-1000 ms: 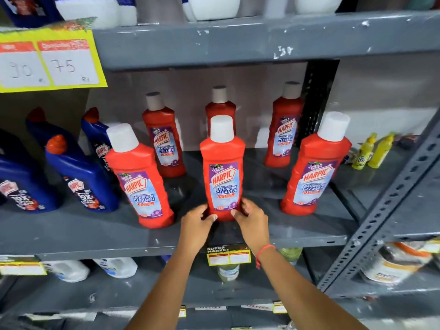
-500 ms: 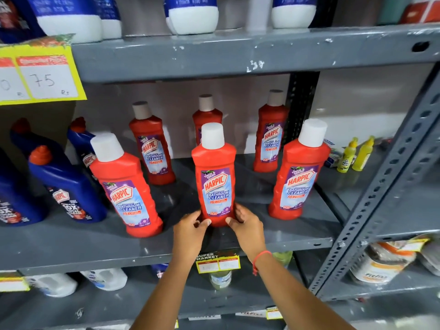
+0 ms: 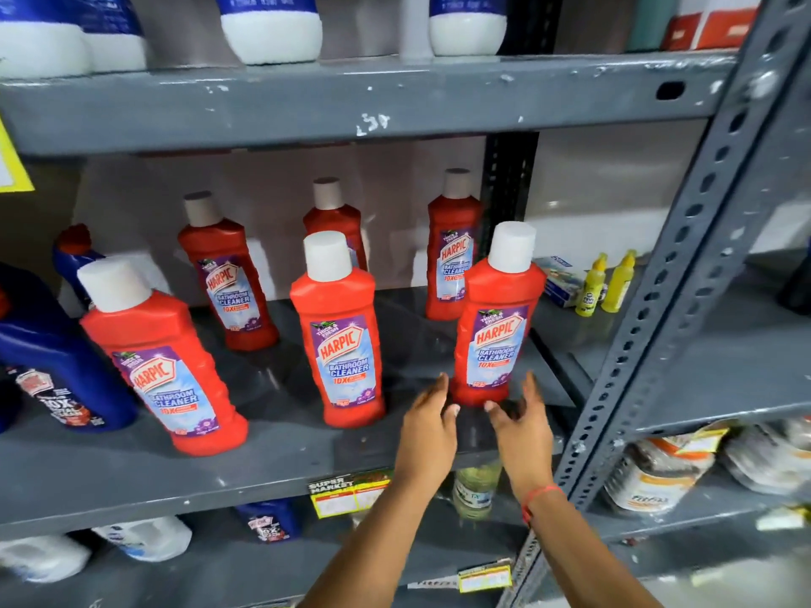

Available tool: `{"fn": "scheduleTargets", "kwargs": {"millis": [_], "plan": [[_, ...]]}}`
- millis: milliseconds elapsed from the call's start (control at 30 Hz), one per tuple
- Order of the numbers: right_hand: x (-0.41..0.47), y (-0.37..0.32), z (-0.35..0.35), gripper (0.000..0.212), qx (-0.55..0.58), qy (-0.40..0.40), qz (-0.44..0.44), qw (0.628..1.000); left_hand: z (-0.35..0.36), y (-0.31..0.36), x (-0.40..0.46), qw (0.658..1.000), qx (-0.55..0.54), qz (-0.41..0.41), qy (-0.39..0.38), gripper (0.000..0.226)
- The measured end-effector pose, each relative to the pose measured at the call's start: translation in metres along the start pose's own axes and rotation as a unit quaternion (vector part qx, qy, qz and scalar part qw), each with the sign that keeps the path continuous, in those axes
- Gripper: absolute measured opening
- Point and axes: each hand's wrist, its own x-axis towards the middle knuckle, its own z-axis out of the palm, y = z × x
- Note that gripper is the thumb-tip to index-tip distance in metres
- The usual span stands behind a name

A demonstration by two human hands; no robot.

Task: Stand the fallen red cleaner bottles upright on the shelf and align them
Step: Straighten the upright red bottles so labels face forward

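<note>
Both hands, left hand (image 3: 428,425) and right hand (image 3: 522,425), flank the right front bottle (image 3: 493,331) near the shelf edge (image 3: 175,489).

Six red bottles (image 3: 340,340) — all upright

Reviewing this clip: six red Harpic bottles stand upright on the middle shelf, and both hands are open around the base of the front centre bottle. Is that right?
Not quite. The head view shows the left hand and right hand open either side of the base of the front right bottle, not the front centre bottle, which stands alone. The rest holds: six red bottles upright on the middle shelf.
</note>
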Motion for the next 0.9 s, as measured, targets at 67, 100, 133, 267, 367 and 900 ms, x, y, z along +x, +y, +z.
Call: {"fn": "scheduleTargets", "kwargs": {"millis": [67,100,133,267,367,900], "plan": [[0.014,-0.004,-0.003,0.064,-0.025,-0.044,0.002,0.999,0.009,0.004,0.013,1.000,0.004,-0.015,-0.012,0.043],[0.019,-0.005,-0.004,0.058,-0.034,-0.056,0.000,0.998,0.012,0.005,0.018,1.000,0.008,-0.015,-0.009,0.040],[0.022,-0.005,-0.004,0.052,-0.034,-0.065,-0.001,0.997,0.014,0.005,0.022,1.000,0.012,-0.016,-0.002,0.038],[0.028,0.000,-0.007,0.042,0.018,-0.080,0.000,0.997,0.021,0.002,0.026,0.999,0.008,-0.032,0.017,0.035],[0.034,0.005,-0.014,0.044,0.033,-0.078,0.003,0.996,0.027,0.007,0.026,0.999,0.004,-0.028,0.015,0.035],[0.042,0.004,-0.008,0.047,0.039,-0.108,0.009,0.993,0.027,0.005,0.031,0.997,0.025,-0.056,0.040,0.031]]}}
